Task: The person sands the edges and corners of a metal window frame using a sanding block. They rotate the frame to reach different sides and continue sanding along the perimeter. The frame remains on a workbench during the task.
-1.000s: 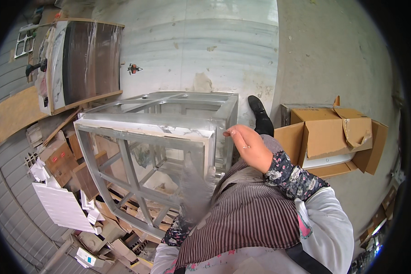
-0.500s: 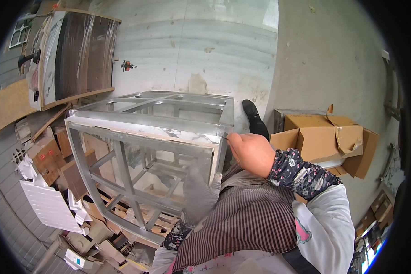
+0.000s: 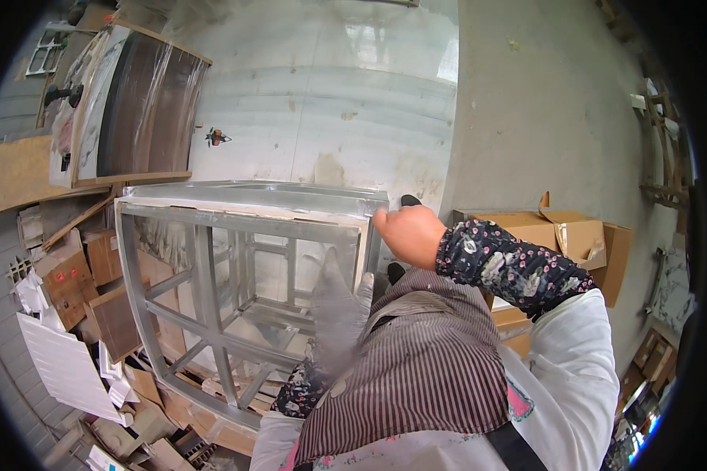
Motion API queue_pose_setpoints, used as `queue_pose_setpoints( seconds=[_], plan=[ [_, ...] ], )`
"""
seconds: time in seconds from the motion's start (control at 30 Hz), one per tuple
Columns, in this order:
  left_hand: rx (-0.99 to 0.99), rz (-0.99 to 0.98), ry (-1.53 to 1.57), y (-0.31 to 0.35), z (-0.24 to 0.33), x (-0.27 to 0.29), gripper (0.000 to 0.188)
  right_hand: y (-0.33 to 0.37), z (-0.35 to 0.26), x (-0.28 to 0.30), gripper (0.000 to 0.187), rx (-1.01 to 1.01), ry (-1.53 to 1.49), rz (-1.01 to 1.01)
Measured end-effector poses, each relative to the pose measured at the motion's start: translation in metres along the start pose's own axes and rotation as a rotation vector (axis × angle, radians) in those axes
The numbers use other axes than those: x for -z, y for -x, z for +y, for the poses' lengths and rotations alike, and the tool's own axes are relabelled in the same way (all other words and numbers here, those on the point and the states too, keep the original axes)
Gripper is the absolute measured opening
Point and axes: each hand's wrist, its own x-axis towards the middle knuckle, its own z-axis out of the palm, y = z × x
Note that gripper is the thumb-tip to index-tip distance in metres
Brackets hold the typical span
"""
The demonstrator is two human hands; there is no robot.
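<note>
A grey metal frame (image 3: pixel 206 279) of welded square tubes stands in front of me, with a strip of pale board along its upper edge. At its upper right corner, my bare right hand (image 3: pixel 411 237) is closed, the fingertips pressed together against the frame. What lies between those fingertips is hidden. My left hand (image 3: pixel 340 314) wears a grey glove and is near the frame's right side, close to my striped apron (image 3: pixel 416 369). Its fingers stretch out flat with the thumb apart, and it holds nothing that I can see. Slight blur softens the glove.
Open cardboard boxes (image 3: pixel 518 228) stand on the floor to my right. At the far left is a film-wrapped brown cabinet (image 3: pixel 153 110). A small orange and black tool (image 3: pixel 217 137) lies on the floor beyond the frame. Boards, cartons and a white ribbed panel (image 3: pixel 63 365) are piled at the left.
The frame's top face now appears much narrower, and the frame looks tilted differently. My right hand has moved slightly left and up with the corner. The gloved left hand stays close by.
</note>
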Motion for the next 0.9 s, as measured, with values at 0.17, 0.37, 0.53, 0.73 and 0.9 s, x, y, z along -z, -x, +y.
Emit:
queue_pose_setpoints(
  seconds=[0.17,0.37,0.53,0.73,0.9],
  plan=[
    [0.001,0.014,0.009,-0.002,0.001,-0.002,0.085,-0.001,-0.005,-0.014,0.018,0.014,0.117,0.143],
    [0.034,0.027,-0.025,-0.002,-0.001,-0.005,0.084,-0.003,-0.004,-0.029,0.012,-0.079,0.016,0.221],
    [0.05,0.04,-0.057,-0.002,-0.002,-0.006,0.085,0.018,-0.003,-0.039,0.019,-0.203,-0.249,0.414],
    [0.059,0.058,-0.045,-0.001,0.0,-0.006,0.085,0.037,-0.004,-0.04,0.014,-0.241,-0.488,0.427],
    [0.057,0.06,-0.106,0.001,0.0,-0.008,0.084,0.054,0.007,-0.037,0.013,-0.232,-0.581,0.405]
  ],
)
